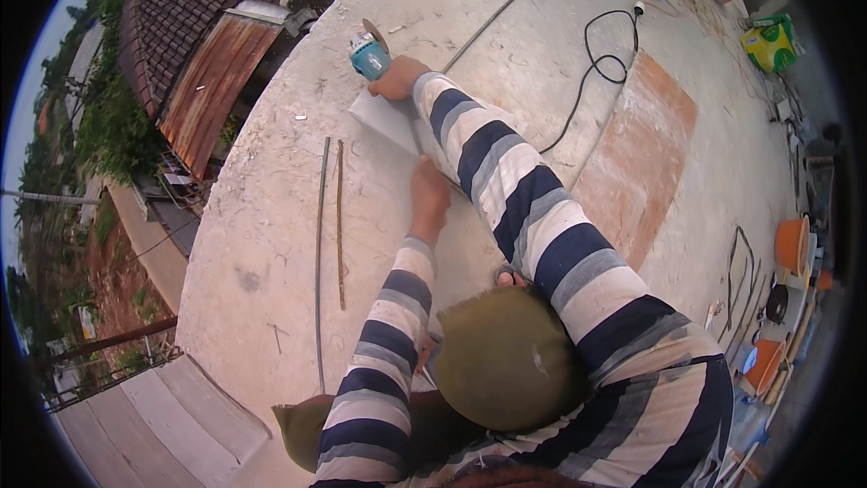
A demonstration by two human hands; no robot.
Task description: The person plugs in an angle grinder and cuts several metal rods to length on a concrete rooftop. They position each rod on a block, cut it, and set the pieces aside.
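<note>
Beneath us spreads a pale, rough concrete floor [253, 235]. On it we see a grey rod [320, 262] and a rusty rod [340, 226] lying side by side, slightly apart, and a light-grey slab [377, 121] ahead of us. To our right lie a reddish, white-smeared panel [646, 154] and, near its far end, a looped black cable [588, 41].

Grinder [369, 60]: in the right hand [399, 79], ahead of the left hand [430, 192]
Two rods [320, 253]: side by side on the floor [262, 217], left of the left hand
Board [646, 158]: on the floor, right of the right forearm [519, 181]
Cord [587, 91]: looped near the board's far end
Buckets [792, 244]: far right, past the board
Roof [176, 23]: left, beyond the floor's edge
</note>
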